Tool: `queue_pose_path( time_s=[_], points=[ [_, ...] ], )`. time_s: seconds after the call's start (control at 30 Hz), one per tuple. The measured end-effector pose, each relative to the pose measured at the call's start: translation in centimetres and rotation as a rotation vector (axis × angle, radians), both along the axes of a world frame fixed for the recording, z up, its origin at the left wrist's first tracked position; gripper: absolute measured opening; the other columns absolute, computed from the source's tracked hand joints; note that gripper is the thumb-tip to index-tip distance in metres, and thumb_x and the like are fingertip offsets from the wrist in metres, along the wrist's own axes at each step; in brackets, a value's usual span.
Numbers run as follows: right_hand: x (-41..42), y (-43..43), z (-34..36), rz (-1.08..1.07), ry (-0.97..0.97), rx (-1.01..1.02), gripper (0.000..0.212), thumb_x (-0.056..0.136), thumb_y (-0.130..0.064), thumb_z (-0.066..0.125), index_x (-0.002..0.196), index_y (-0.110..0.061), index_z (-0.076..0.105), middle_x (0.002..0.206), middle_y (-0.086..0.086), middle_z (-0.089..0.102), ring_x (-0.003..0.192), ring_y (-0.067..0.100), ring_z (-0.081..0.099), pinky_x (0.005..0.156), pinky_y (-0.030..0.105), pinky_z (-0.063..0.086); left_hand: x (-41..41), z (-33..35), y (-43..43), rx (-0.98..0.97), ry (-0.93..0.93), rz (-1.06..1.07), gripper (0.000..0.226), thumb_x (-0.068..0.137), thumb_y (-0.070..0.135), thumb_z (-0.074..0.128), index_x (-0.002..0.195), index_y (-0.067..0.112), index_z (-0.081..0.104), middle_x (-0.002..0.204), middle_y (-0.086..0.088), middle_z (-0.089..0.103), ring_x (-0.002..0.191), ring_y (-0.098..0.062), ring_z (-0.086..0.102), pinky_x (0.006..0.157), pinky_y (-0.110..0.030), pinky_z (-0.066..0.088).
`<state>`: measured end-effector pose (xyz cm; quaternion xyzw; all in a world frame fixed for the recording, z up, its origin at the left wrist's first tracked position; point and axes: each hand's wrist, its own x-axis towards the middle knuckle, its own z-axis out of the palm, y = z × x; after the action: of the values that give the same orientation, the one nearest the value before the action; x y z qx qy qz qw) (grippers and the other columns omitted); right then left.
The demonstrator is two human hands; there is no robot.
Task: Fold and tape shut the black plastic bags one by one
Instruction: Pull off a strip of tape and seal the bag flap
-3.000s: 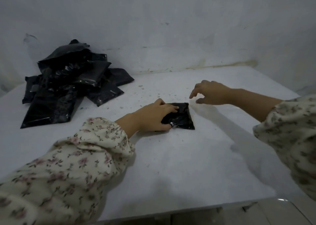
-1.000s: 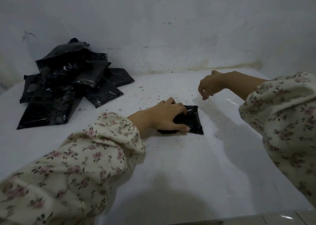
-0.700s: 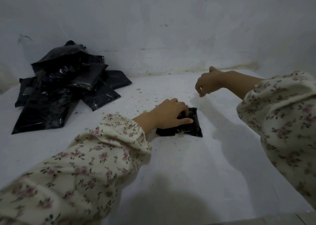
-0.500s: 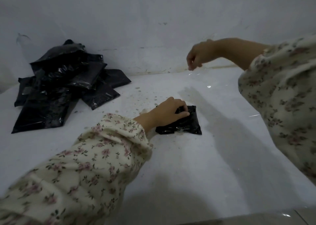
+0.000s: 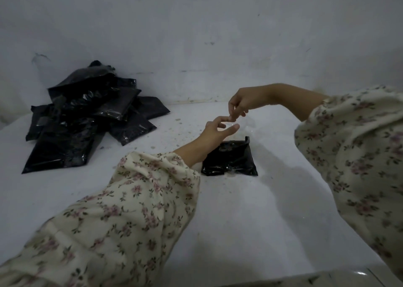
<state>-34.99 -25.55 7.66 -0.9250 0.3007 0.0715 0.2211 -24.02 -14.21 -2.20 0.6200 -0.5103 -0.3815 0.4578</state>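
Apparently touching, left hand and right hand hover above folded bag.

**Worktop**: runs from the near edge back to the wall, which closes off the rear.

**Pile of bags**: on the worktop, far left and to the rear, close to the wall. Several overlap, the upper ones lying on the lower.

**Folded bag**: flat on the worktop near the centre, well apart from the pile, to its right and nearer the viewer.

**Left hand**: raised above the worktop, just behind the folded bag (the forearm crosses the bag's left edge).

**Right hand**: above and slightly right of the left hand, fingertips meeting it.

**Left sleeve**: near left.

**Right sleeve**: right edge.
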Motion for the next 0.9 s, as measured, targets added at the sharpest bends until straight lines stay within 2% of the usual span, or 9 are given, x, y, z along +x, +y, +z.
queue_pose_path(
  time_s=[0.1,0.17,0.27,0.37,0.47,0.57,0.63,0.77,0.9],
  points=[
    [-0.6,-0.2,0.1,-0.029,-0.012,0.025,0.017,0.089,-0.016,0.063,0.072,-0.012,0.061,0.068,-0.001,0.054,0.066,0.011,0.045,0.071,0.023,0.039,-0.5,0.7,0.0,-0.004,0.053,-0.003,0.016,0.092,0.040,0.061,0.103,0.028,0.057,0.115,0.002,0.055,0.111,-0.015,0.053,0.077,-0.023,0.041],
    [-0.9,-0.5,0.2,-0.046,-0.013,0.031,0.020,0.088,-0.018,0.065,0.070,-0.012,0.059,0.065,-0.001,0.051,0.065,0.011,0.044,0.073,0.022,0.038,-0.7,1.2,0.1,0.017,0.081,-0.015,0.013,0.093,0.038,0.059,0.096,0.026,0.057,0.103,0.008,0.057,0.105,-0.014,0.053,0.074,-0.022,0.039],
    [-1.3,-0.8,0.2,-0.060,-0.023,0.050,0.022,0.088,-0.018,0.064,0.067,-0.014,0.057,0.062,-0.003,0.050,0.064,0.012,0.043,0.077,0.023,0.037,-1.0,1.6,0.0,0.061,0.091,-0.022,0.018,0.093,0.044,0.057,0.097,0.026,0.059,0.110,0.011,0.057,0.114,-0.016,0.053,0.080,-0.029,0.038],
    [-1.4,-1.0,0.5,-0.068,-0.029,0.079,0.019,0.087,-0.022,0.066,0.071,-0.014,0.059,0.065,-0.003,0.051,0.067,0.013,0.045,0.079,0.024,0.035,-0.9,1.9,-0.1,0.094,0.075,-0.037,0.017,0.093,0.046,0.056,0.089,0.031,0.062,0.105,0.017,0.058,0.115,-0.015,0.052,0.085,-0.034,0.035],
    [-1.6,-0.9,0.8,-0.079,0.027,0.082,0.015,0.088,-0.033,0.064,0.081,-0.020,0.064,0.075,-0.003,0.057,0.073,0.013,0.049,0.080,0.030,0.034,-0.6,2.0,-0.3,0.100,0.071,-0.058,0.014,0.093,0.046,0.056,0.087,0.035,0.062,0.112,0.020,0.058,0.119,-0.014,0.050,0.089,-0.036,0.035],
    [-2.3,-0.9,1.0,-0.146,0.007,0.107,0.030,0.093,-0.051,0.049,0.101,-0.026,0.065,0.087,-0.003,0.065,0.079,0.013,0.054,0.079,0.031,0.036,-0.3,1.9,-0.3,0.110,0.074,-0.069,0.015,0.095,0.044,0.053,0.085,0.036,0.061,0.114,0.020,0.057,0.122,-0.014,0.046,0.090,-0.036,0.035],
    [-2.8,-1.2,0.9,-0.202,-0.066,0.119,0.041,0.094,-0.056,0.042,0.112,-0.025,0.062,0.099,-0.004,0.066,0.087,0.013,0.056,0.081,0.033,0.038,-0.3,1.9,-0.3,0.095,0.063,-0.084,0.017,0.097,0.046,0.050,0.089,0.039,0.063,0.122,0.016,0.053,0.125,-0.016,0.044,0.096,-0.038,0.035],
    [-4.1,-2.0,0.6,-0.294,-0.084,0.110,0.045,0.093,-0.057,0.043,0.118,-0.023,0.058,0.111,-0.003,0.063,0.097,0.014,0.056,0.086,0.034,0.039,-0.2,2.1,-0.4,0.087,0.068,-0.094,0.022,0.098,0.051,0.041,0.107,0.046,0.061,0.127,0.005,0.049,0.125,-0.018,0.042,0.107,-0.042,0.032],
    [-5.9,-2.3,0.1,-0.407,-0.039,0.197,0.060,0.083,-0.066,0.048,0.119,-0.020,0.059,0.111,0.003,0.066,0.096,0.017,0.061,0.080,0.032,0.046,-0.3,2.2,-0.2,0.037,0.086,-0.098,0.033,0.103,0.046,0.030,0.127,0.041,0.051,0.117,0.012,0.048,0.113,-0.009,0.045,0.087,-0.025,0.038]
  ],
)
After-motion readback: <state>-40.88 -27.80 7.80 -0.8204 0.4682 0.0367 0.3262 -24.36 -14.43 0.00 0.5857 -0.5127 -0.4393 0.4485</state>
